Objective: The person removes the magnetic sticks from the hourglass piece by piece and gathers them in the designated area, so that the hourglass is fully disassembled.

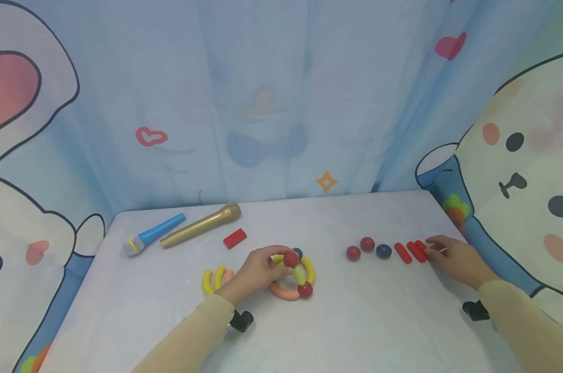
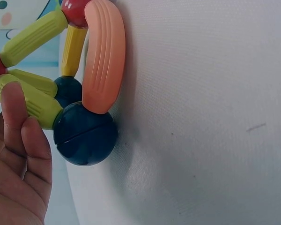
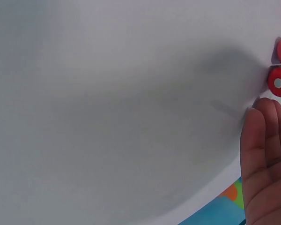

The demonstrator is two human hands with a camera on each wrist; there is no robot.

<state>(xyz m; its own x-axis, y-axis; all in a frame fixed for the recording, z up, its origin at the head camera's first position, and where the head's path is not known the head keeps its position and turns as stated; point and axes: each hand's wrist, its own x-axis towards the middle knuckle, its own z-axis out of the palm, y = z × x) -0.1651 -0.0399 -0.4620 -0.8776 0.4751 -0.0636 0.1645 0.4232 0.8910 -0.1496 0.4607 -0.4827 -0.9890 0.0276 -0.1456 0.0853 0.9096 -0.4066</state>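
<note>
- Left hand (image 1: pixel 258 269): thumb and fingers pinch the frame (image 1: pixel 300 275) near its top red ball; other fingers lie against a lime rod.
- The frame stands left of the right hand, on the table (image 1: pixel 356 331): glossy balls joined by ribbed, matte rods. Straight lime rods slope up to the top; curved yellow and peach rods make a ring at the base. A fine seam circles its nearest blue ball (image 2: pixel 85 134).
- Right hand (image 1: pixel 458 260): fingertips at the end of the rightmost of three smooth, straight red rods (image 1: pixel 403 253); whether they pinch it, I cannot tell. Rod ends are round, with a pale disc in the centre.
- Left of these rods: two red balls (image 1: pixel 353 253) and a blue one (image 1: pixel 383 251), all shiny.
- Beside the left forearm: curved yellow rods (image 1: pixel 219 277) and a peach one (image 1: pixel 229 275).
- Behind: a flat, oblong red block (image 1: pixel 235 238), a gold mic (image 1: pixel 200 226), and a blue mic (image 1: pixel 161 230) with a silvery, rounded head.
- The table's white covering looks finely woven; the pale blue curtain (image 1: pixel 262 62) hangs in soft folds.
</note>
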